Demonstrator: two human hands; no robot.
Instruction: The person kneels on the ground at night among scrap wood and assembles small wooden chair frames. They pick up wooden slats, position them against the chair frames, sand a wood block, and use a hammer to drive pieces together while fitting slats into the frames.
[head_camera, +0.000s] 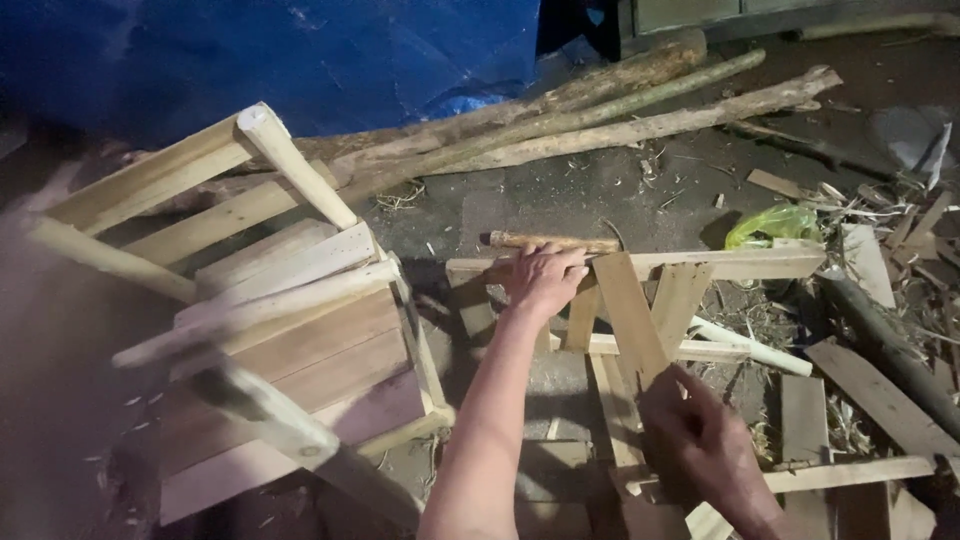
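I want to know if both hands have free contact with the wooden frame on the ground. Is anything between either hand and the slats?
Nothing visible is. The left hand rests directly on the top rail of the wooden frame, beside a short round stick. The right hand lies on a diagonal slat, fingers against the wood.

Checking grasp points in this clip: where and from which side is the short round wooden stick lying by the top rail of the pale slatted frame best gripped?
Probably at the bare right half of the short round wooden stick, coming from above. It lies flat and level along the pale slatted frame, and the left hand covers its left part. The right hand rests lower, on a slanted slat.
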